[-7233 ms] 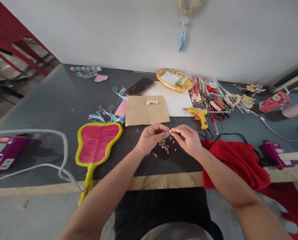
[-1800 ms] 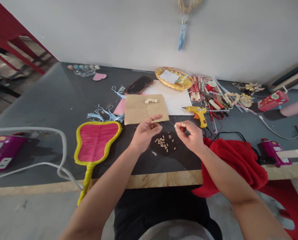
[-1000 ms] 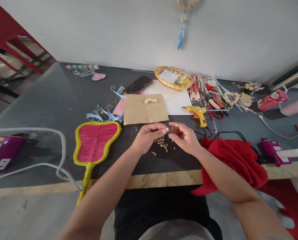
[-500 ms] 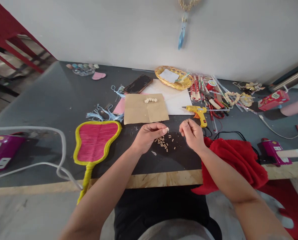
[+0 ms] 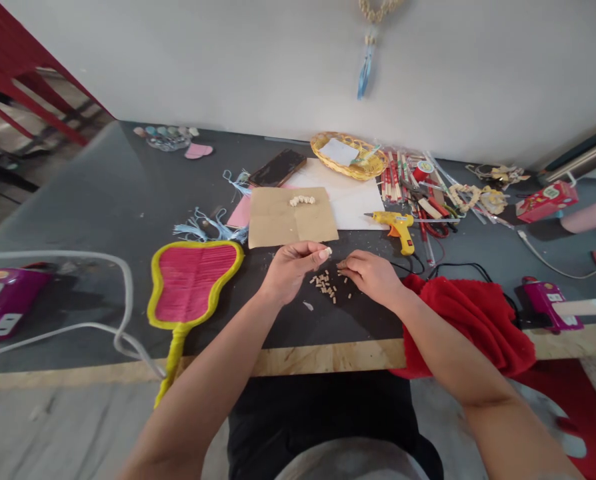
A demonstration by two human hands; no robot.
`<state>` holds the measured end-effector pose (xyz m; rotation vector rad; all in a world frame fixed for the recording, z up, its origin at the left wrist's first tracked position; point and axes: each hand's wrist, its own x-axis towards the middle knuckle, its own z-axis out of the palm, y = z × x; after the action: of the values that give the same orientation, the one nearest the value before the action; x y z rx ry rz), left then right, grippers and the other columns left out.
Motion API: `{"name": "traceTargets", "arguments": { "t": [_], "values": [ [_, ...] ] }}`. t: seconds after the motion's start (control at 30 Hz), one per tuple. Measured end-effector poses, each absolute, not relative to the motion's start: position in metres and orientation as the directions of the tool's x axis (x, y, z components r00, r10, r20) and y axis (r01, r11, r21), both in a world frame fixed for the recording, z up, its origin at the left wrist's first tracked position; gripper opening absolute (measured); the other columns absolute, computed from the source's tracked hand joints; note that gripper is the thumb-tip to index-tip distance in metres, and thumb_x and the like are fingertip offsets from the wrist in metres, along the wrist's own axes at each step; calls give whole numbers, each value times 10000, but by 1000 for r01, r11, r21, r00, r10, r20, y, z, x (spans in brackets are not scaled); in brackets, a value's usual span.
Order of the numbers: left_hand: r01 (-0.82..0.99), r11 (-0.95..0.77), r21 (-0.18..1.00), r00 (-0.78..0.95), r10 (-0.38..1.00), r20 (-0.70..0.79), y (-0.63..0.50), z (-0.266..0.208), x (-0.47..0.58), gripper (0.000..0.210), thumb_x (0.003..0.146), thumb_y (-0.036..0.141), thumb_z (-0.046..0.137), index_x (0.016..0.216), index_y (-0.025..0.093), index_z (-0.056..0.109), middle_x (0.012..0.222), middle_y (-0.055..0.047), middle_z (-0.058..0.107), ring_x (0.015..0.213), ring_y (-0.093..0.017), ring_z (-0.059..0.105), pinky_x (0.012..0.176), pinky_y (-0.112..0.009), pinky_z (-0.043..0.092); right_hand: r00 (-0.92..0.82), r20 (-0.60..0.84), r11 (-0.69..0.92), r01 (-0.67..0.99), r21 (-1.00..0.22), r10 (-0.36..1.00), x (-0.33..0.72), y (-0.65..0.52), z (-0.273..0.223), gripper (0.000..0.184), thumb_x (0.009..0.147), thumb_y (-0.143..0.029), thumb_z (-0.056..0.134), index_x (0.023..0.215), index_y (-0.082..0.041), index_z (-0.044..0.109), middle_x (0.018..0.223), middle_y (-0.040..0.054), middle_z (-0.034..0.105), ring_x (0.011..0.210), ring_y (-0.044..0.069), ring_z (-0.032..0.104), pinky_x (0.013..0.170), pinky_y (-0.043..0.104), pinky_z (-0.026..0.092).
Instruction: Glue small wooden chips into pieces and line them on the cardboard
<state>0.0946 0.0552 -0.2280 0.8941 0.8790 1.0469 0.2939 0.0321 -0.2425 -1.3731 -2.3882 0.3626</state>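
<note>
Between the thumb and fingertips of my left hand [image 5: 291, 270] is a small cream-coloured piece [image 5: 329, 251], too small to make out fully. My right hand [image 5: 371, 275] reaches down to the table with fingertips pinched, at the right side of a scatter of short wooden bits [image 5: 324, 283]. Whether a bit is between those fingertips is hidden. Beyond my hands, a brown paper sheet [image 5: 278, 223] carries a short curved string of cream pieces [image 5: 303, 201]. A yellow glue gun [image 5: 399, 228] lies to the right of the sheet.
At left lies a pink fan [image 5: 191, 283] with yellow edging, near blue tassels [image 5: 211, 227]. A red cloth [image 5: 468, 320] hangs over the front edge at right. Behind are a phone [image 5: 278, 168], a wicker basket [image 5: 365, 170] and packaged sticks [image 5: 393, 177]. Purple power strips [image 5: 548, 297] and cables flank the workspace.
My right hand has moved left and down, from raised over the table to the wooden bits. My left hand has shifted slightly left, still pinching the cream piece.
</note>
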Motion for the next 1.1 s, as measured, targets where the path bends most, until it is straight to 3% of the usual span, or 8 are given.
{"name": "traceTargets", "arguments": {
  "t": [0.13, 0.27, 0.37, 0.47, 0.6, 0.8, 1.1],
  "values": [
    [-321, 251, 913, 265, 949, -168, 55, -231, 95, 256, 571, 349, 893, 699, 163, 771, 583, 11, 618, 556, -72, 458, 547, -221, 348, -461, 122, 473, 815, -334, 879, 290, 32, -242, 151, 947, -234, 566, 950, -206, 715, 968, 56, 702, 873, 178, 663, 730, 272, 480],
    [-313, 251, 916, 269, 948, -168, 56, -235, 95, 245, 581, 338, 892, 711, 168, 773, 603, 11, 630, 571, -70, 471, 556, -214, 358, -454, 86, 450, 808, -381, 887, 290, 32, -240, 95, 910, -165, 596, 883, -174, 686, 946, 73, 687, 875, 188, 654, 759, 290, 487],
    [-310, 246, 918, 263, 950, -166, 56, -238, 95, 246, 584, 342, 891, 713, 170, 771, 601, 16, 633, 563, -66, 471, 551, -209, 361, -385, 197, 425, 706, -567, 902, 290, 31, -238, 85, 899, -142, 599, 869, -181, 668, 922, 58, 686, 870, 174, 651, 787, 287, 500],
    [-295, 230, 928, 263, 953, -153, 55, -240, 97, 244, 593, 346, 887, 724, 175, 772, 651, 7, 671, 592, -76, 514, 584, -215, 402, -190, 306, 361, 491, -793, 933, 288, 27, -235, 45, 894, -215, 629, 861, -199, 654, 854, 21, 684, 803, 143, 648, 769, 266, 512],
    [-238, 151, 959, 259, 962, -87, 52, -239, 99, 210, 636, 340, 862, 738, 183, 767, 743, -9, 716, 690, -113, 593, 686, -242, 466, -46, 225, 229, 259, -938, 973, 279, 21, -230, 122, 861, -323, 658, 841, -203, 651, 795, 0, 684, 651, 111, 617, 640, 242, 516],
    [-95, -7, 995, 262, 965, 32, 49, -237, 101, 143, 714, 308, 804, 751, 182, 749, 761, -17, 711, 724, -131, 611, 693, -249, 466, 11, 161, 156, 172, -973, 987, 272, 18, -227, 223, 819, -420, 686, 837, -200, 657, 767, 1, 680, 599, 100, 593, 590, 239, 525],
    [-90, -67, 994, 282, 955, 90, 47, -238, 105, 118, 717, 280, 795, 732, 182, 731, 754, -23, 682, 716, -141, 605, 696, -269, 474, -34, 119, 122, 106, -987, 992, 271, 19, -228, 250, 809, -447, 696, 809, -201, 651, 766, -1, 671, 602, 98, 575, 590, 251, 505]
  ]
}}
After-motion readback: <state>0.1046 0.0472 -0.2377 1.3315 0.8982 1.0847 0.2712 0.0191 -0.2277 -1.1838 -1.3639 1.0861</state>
